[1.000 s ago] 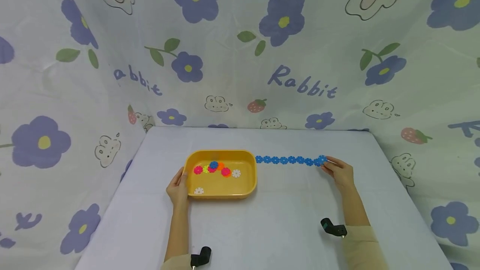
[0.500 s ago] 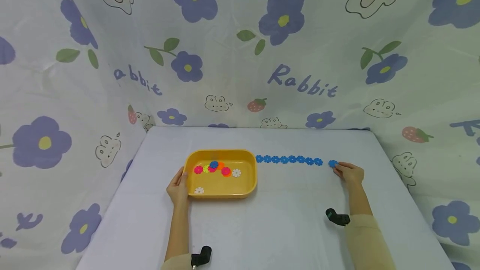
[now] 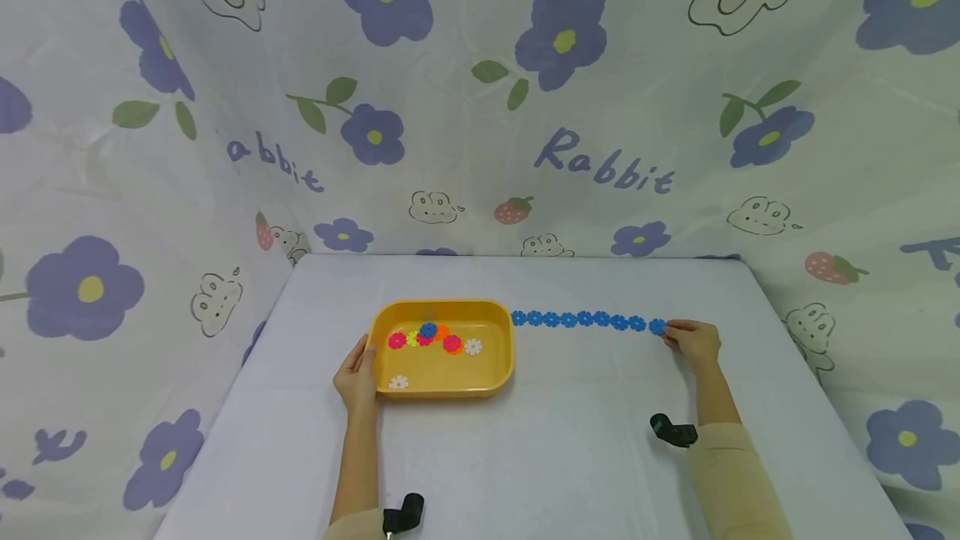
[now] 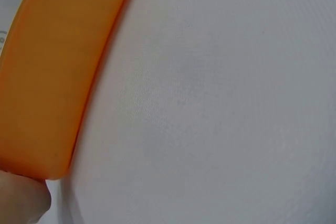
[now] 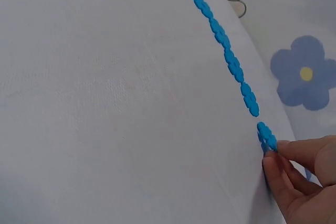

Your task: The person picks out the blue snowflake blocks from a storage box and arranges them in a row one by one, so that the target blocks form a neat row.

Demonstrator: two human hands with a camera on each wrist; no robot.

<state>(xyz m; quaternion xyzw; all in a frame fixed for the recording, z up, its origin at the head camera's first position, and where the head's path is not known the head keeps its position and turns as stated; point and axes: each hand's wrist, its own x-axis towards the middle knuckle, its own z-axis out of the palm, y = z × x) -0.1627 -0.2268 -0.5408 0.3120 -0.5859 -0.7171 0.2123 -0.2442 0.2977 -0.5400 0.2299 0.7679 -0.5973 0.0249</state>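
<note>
My right hand (image 3: 694,342) pinches a blue flower-shaped plastic disc (image 3: 657,327) between thumb and fingers at the right end of a row of matching blue discs (image 3: 567,320). In the right wrist view a narrow gap shows between the held disc (image 5: 267,136) and the last disc of the row (image 5: 250,99). My left hand (image 3: 356,375) grips the left side of a yellow tray (image 3: 465,380); the left wrist view has the tray's outer wall (image 4: 58,72) and part of the hand (image 4: 21,198) at its corner.
Inside the tray lie several loose discs: pink (image 3: 397,341), white (image 3: 472,347), orange, yellow and one blue (image 3: 427,329). A white cloth (image 3: 555,457) covers the table, with a printed curtain (image 3: 465,107) behind it. Black wrist cameras (image 3: 673,432) sit on both forearms.
My right hand moves the blue disc right, away from overlapping the row's end, then slightly back left, close to the last disc. The left hand and tray stay put.
</note>
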